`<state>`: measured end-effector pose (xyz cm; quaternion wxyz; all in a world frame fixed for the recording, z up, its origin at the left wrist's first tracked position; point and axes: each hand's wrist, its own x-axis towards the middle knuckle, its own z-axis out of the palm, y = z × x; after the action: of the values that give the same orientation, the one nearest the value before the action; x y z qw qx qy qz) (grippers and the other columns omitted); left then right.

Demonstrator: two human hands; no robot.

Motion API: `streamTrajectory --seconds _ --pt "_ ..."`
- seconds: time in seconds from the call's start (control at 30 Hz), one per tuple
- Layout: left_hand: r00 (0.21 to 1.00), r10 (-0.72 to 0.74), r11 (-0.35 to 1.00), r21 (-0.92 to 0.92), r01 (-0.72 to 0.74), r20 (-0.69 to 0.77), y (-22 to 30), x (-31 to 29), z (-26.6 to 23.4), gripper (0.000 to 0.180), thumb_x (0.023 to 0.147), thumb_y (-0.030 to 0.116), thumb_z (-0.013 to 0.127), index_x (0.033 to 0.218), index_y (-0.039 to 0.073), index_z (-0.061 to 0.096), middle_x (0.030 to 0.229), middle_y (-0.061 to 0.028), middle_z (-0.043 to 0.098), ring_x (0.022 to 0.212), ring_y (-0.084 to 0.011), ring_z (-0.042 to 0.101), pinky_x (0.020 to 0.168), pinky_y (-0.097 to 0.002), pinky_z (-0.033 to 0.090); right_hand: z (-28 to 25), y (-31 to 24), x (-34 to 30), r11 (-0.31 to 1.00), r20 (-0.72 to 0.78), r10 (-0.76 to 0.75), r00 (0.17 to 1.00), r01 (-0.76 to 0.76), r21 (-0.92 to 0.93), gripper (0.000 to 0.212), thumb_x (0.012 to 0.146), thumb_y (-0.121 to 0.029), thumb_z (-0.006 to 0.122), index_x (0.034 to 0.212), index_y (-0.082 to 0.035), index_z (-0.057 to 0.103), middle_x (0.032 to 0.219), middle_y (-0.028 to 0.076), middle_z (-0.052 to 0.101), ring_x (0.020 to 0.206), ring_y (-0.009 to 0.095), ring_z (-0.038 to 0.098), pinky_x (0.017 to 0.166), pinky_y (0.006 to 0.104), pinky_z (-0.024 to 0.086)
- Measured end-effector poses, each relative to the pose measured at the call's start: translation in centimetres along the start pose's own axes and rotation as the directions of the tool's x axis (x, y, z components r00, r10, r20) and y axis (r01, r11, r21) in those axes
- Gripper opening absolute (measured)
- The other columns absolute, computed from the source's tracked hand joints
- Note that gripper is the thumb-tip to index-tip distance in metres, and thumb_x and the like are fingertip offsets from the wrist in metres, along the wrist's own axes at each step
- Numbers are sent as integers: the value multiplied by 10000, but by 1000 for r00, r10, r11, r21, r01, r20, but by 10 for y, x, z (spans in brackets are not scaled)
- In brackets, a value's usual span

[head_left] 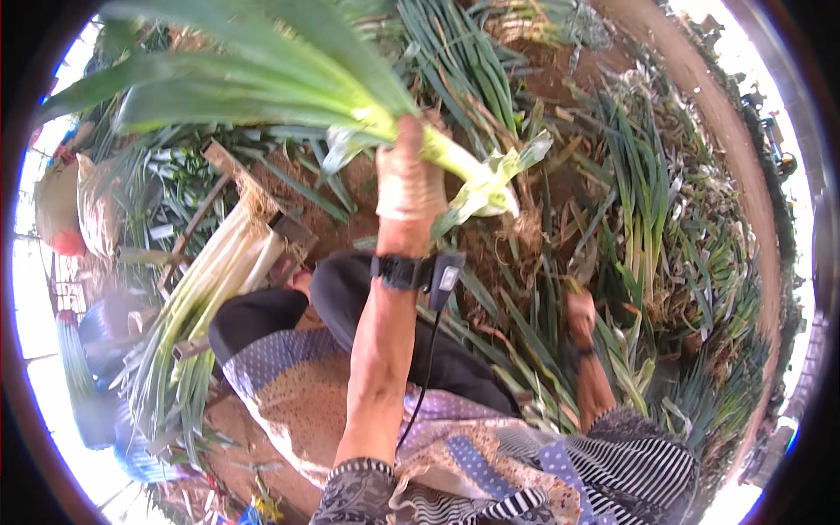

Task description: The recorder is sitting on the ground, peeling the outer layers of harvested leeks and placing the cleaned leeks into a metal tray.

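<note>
Standing at the far left is a pale sack (98,206), with green leaves around it. Next to the right, a bunch of leeks (214,276) lies across a wooden frame (229,163), their pale stems and root ends toward the upper right and their green leaves hanging down toward the lower left. Beside the frame are the person's knees in dark trousers (350,289), with a patterned apron (302,402) over the lap.

Near the middle, the left hand (411,179) is raised above the ground, its fingers (409,131) closed around the stem of a single leek (464,164). That leek lies aslant in the grip: its broad leaves fan out to the upper left, and its white end points to the right, with a loose, torn leaf around it. A black strap (401,271) circles the left wrist, carrying a small box (446,278) with a black cable running down from it.

Behind the held leek, more leeks (459,66) lie on the brown soil. Farther right, the right hand (579,315) is low among leaves; it is small and blurred there, so I cannot tell how far its fingers are open or whether they hold anything. Beyond it lies a long heap of leeks (643,188), and then a bare dirt path (748,171) curves along the right edge.
</note>
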<state>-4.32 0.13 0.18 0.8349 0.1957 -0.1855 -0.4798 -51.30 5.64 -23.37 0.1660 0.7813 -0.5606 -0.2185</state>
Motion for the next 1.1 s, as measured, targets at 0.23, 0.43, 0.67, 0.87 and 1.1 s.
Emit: streamTrajectory --seconds 0.23,0.43,0.67,0.87,1.1 --pt "973 201 979 8 -202 -114 53 8 -38 503 707 439 775 966 88 526 835 -27 556 763 -169 558 702 -318 465 -132 28 -43 481 385 494 780 -614 626 488 770 -364 670 1147 -65 593 1100 121 639 990 306 613 844 381 475" --pt "985 62 997 -29 -68 -160 30 3 -33 593 674 503 777 953 41 531 838 -59 562 778 -213 568 782 -375 469 -290 -64 76 586 -594 212 776 385 713 675 689 -476 751 1196 -82 545 1062 170 621 916 283 625 802 412 508" --pt "990 -46 976 -218 16 -135 33 -1 -26 490 745 453 739 942 55 531 812 -66 568 747 -208 578 790 -394 488 -266 -109 82 546 -218 -30 975 199 814 678 625 -424 792 1171 -99 555 1061 170 599 973 354 593 812 429 494" --pt "989 -149 989 21 149 -13 6 -23 -8 235 795 173 714 918 56 553 812 -54 581 745 -177 573 813 -404 485 -236 -146 80 332 -216 69 974 182 925 408 692 -221 733 993 4 575 895 197 638 832 335 630 718 388 498" --pt "967 -218 951 193 241 -133 -21 -38 7 235 717 -26 685 898 23 543 772 -80 593 631 -155 599 572 -288 534 -298 -159 42 106 -89 191 977 70 992 352 670 -154 715 934 17 557 807 197 615 742 321 617 668 371 477"
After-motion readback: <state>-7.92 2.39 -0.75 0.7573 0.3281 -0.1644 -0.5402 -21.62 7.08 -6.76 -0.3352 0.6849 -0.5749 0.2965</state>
